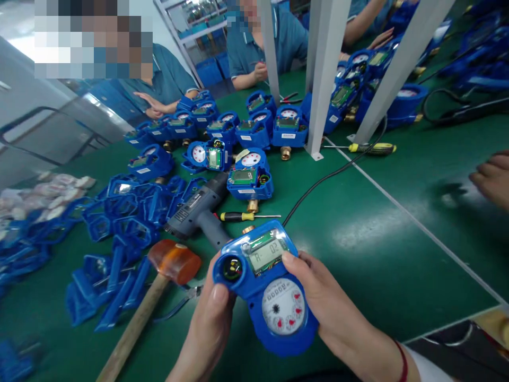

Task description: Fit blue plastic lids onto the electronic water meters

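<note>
A blue water meter [254,297] is held up above the green table between my two hands. Its small LCD screen is lit with characters, and below that sits a round white dial with red pointers. My left hand [212,313] grips the side by the round black socket, thumb on the housing. On the opposite side my right hand [314,286] is closed around the casing, its thumb at the screen's edge. Just left of my left hand are a mallet [175,261] with an amber head and wooden handle, and pliers [186,297] partly hidden by that hand.
A grey heat gun [199,212] and a yellow-black screwdriver [246,216] lie beyond the meter. Several more meters [250,175] stand behind. Blue plastic frames [123,212] are heaped at left. White posts [324,79] rise from the table [382,233]. Co-workers [266,42] sit opposite; another person's hand [493,178] is at right.
</note>
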Motion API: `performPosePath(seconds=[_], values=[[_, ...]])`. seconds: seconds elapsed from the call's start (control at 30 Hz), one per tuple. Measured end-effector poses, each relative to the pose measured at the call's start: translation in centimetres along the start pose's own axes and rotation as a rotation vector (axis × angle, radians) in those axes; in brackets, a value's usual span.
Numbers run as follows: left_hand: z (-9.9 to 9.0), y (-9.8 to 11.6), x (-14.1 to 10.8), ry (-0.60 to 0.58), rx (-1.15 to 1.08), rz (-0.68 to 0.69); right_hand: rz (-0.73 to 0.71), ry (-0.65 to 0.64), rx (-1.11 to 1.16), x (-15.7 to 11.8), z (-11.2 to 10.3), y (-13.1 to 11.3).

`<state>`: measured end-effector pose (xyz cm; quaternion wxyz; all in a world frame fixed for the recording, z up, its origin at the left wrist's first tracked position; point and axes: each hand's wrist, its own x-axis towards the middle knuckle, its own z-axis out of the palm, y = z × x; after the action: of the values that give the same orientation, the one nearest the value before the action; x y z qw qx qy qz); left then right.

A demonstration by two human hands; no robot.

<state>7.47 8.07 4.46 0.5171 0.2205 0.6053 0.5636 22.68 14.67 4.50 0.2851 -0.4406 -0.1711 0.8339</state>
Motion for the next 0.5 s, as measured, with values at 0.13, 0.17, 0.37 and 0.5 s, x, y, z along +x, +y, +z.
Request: performPosePath(seconds=[0.13,0.17,0.37,0.5], values=[[1.6,-0.1,0.7,-0.121,0.032,-0.168,0.065,-0.020,0.077,-0.5,-1.2,0.6],[1.9,-0.2,0.8,-0.138,0.030,-0.175,0.051,-0.028,0.081,-0.7,-1.4,0.6],[2.6,-1.1,0.8,-0.141,0.026,-0.103,0.035,-0.132,0.015,-1.2,-2.0,0.4],[2.8,-1.2,0.8,-0.158,0.049,-0.032,0.020,-0.099,-0.077,-1.2,-2.8,0.5]])
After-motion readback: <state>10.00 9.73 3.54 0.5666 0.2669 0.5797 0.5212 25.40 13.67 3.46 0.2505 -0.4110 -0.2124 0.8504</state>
